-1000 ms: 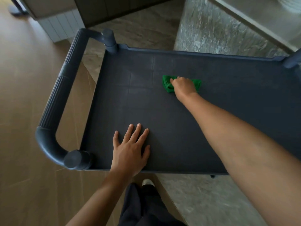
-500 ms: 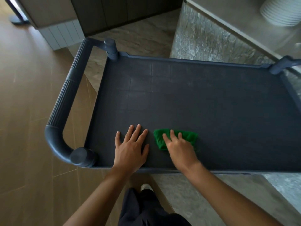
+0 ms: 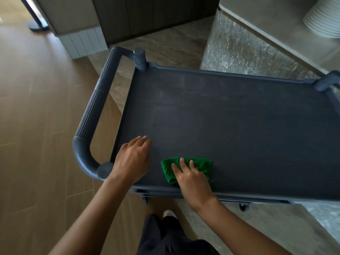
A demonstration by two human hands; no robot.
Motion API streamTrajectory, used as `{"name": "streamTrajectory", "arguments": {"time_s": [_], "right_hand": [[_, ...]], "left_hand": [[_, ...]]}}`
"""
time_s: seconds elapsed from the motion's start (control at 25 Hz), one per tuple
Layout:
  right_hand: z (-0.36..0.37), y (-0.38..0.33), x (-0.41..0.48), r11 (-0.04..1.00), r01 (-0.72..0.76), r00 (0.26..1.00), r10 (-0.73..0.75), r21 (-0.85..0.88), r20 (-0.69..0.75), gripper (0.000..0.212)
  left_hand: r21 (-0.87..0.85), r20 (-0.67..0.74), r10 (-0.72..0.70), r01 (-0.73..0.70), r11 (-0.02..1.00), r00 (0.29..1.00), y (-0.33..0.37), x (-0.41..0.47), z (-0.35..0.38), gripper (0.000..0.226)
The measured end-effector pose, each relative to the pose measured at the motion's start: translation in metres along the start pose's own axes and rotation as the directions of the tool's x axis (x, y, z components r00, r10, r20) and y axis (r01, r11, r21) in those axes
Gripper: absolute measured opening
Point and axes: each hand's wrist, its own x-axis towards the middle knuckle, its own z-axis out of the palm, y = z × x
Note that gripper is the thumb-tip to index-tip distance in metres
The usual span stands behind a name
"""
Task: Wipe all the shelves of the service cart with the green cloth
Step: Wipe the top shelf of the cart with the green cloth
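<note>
The dark blue top shelf (image 3: 239,129) of the service cart fills the middle of the head view. A crumpled green cloth (image 3: 200,163) lies near the shelf's front edge. My right hand (image 3: 191,178) presses down on the cloth with straight fingers spread over it. My left hand (image 3: 133,159) rests flat on the shelf just left of the cloth, near the front left corner. The lower shelves are hidden under the top one.
The cart's ribbed handle (image 3: 93,118) curves round its left end. A stone counter (image 3: 257,43) with a stack of white plates (image 3: 323,19) stands behind the cart at the right. Wooden floor (image 3: 36,126) lies to the left, and my dark trousers and one shoe (image 3: 168,213) show below.
My right hand dragged the cloth from the middle of the shelf back to the front edge. My left hand has turned a little and slid slightly left.
</note>
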Motion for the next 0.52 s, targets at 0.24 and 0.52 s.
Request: {"name": "streamTrajectory", "arguments": {"time_s": [0.24, 0.52], "right_hand": [[-0.001, -0.025, -0.002, 0.999, 0.031, 0.999, -0.031, -0.028, 0.023, 0.052], [0.001, -0.051, 0.019, 0.998, 0.03, 0.999, -0.028, -0.053, 0.041, 0.052]], "left_hand": [[0.093, -0.1, 0.055, -0.045, 0.995, 0.993, -0.016, -0.011, -0.022, 0.021], [0.05, -0.099, -0.031, 0.036, 0.998, 0.995, -0.038, -0.021, -0.02, 0.02]]}}
